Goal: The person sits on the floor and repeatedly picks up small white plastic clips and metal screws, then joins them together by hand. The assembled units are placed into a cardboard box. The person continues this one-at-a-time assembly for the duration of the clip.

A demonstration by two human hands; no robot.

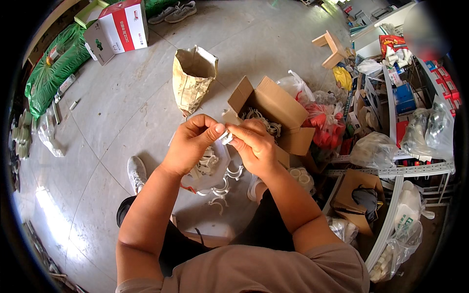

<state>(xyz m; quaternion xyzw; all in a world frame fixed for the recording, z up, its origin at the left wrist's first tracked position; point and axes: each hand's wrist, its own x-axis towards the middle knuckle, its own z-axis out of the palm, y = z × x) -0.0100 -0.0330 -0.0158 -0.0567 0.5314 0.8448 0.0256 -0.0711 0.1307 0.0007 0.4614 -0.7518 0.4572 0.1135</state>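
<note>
My left hand (190, 145) and my right hand (255, 145) meet in front of me, thumbs and fingertips pinched together. Between them is a small white plastic piece (226, 137), mostly hidden by my fingers. Under my hands, a clear plastic bag (222, 158) lies on the floor with small white plastic fittings (207, 163) in it. Several curved white pipe clips (221, 186) lie loose beside that bag. Just beyond my right hand stands an open cardboard box (278, 105), with more white pipe clips (264, 119) inside.
An open tan sack (193, 83) stands ahead. Clear bags with red items (326, 124) sit right of the box. Cluttered shelving (398, 171) runs along the right. Far left are a green bag (56, 68) and a red-and-white carton (119, 29). A small wooden stool (334, 49) stands farther off.
</note>
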